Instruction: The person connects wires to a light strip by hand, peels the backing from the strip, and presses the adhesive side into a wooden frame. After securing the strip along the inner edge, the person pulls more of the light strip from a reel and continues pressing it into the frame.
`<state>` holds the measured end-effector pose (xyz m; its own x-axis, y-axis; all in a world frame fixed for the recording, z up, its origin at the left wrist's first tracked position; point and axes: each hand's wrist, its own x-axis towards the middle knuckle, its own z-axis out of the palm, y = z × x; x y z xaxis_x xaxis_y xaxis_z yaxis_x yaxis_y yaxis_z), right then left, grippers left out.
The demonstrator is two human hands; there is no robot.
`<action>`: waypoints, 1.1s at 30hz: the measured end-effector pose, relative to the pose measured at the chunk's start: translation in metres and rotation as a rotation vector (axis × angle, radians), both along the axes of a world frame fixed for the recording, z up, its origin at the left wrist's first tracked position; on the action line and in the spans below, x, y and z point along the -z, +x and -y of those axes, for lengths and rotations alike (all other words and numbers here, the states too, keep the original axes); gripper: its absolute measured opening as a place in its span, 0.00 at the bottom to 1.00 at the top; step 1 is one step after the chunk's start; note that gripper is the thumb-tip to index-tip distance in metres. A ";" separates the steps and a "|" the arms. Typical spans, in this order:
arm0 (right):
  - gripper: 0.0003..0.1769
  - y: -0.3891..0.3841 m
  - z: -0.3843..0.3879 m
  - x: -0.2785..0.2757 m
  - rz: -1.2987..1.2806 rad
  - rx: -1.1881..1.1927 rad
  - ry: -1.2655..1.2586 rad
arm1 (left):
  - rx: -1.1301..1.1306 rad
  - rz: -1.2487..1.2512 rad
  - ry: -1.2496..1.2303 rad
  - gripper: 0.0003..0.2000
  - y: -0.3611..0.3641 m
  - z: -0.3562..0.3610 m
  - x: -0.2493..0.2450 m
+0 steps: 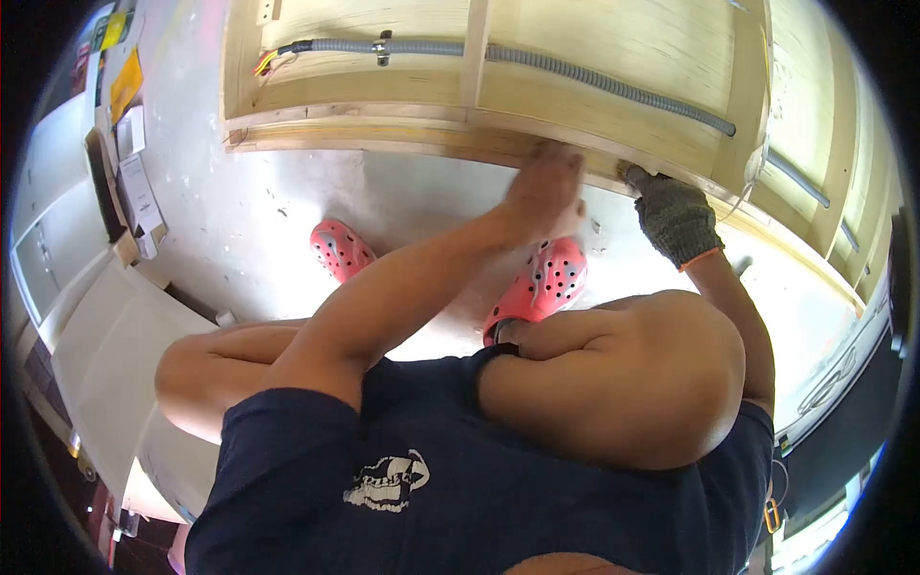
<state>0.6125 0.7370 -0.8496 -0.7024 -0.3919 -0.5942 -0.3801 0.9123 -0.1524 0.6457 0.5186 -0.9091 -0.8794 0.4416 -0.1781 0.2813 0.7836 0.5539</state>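
My bare left hand (546,192) is at the lower rail of a pale wooden frame (383,140), its fingers bent and smeared by motion. Whether it holds anything I cannot make out. Farther right, my right hand (677,217) wears a dark grey knitted glove with an orange cuff. Its fingers close on the edge of the same rail, with the fingertips partly hidden. Grey corrugated conduit (594,81) runs across the frame's plywood panel, held by a metal clamp (383,48). Red and yellow wires (265,63) stick out of the conduit's left end.
My feet, in red clogs (551,278), are on the pale, spotted floor (259,220) below the frame. White panels (125,355) and cardboard pieces lie at the left. A thin loose cable (747,196) hangs by the frame's right part. A black object (843,402) is at the right.
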 end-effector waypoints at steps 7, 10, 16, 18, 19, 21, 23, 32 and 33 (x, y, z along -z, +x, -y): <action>0.26 0.004 -0.016 0.010 -0.050 0.004 -0.047 | 0.068 -0.031 -0.021 0.23 -0.003 -0.066 0.006; 0.26 0.005 -0.025 0.004 -0.003 0.076 -0.024 | 0.119 -0.016 -0.054 0.18 -0.006 -0.064 0.011; 0.23 0.009 -0.030 0.003 -0.086 0.043 -0.010 | 0.079 0.038 0.125 0.17 0.006 -0.045 0.048; 0.20 0.018 -0.043 -0.001 -0.252 -0.013 -0.116 | -0.026 -0.091 0.166 0.23 0.018 -0.020 0.048; 0.18 0.019 -0.050 -0.001 -0.292 -0.039 -0.155 | -0.037 0.031 0.055 0.24 0.017 -0.011 0.039; 0.17 0.015 -0.048 -0.007 -0.158 0.036 -0.002 | -0.010 -0.120 -0.005 0.25 0.009 0.022 0.018; 0.17 0.018 -0.054 -0.012 -0.164 0.073 0.047 | 0.033 -0.004 -0.105 0.25 0.002 0.043 0.008; 0.15 0.019 -0.081 -0.014 -0.171 0.109 0.028 | 0.053 -0.072 -0.128 0.25 0.005 -0.011 0.000; 0.15 0.018 -0.081 -0.015 -0.168 0.103 0.027 | 0.082 -0.033 -0.070 0.25 0.004 -0.023 0.003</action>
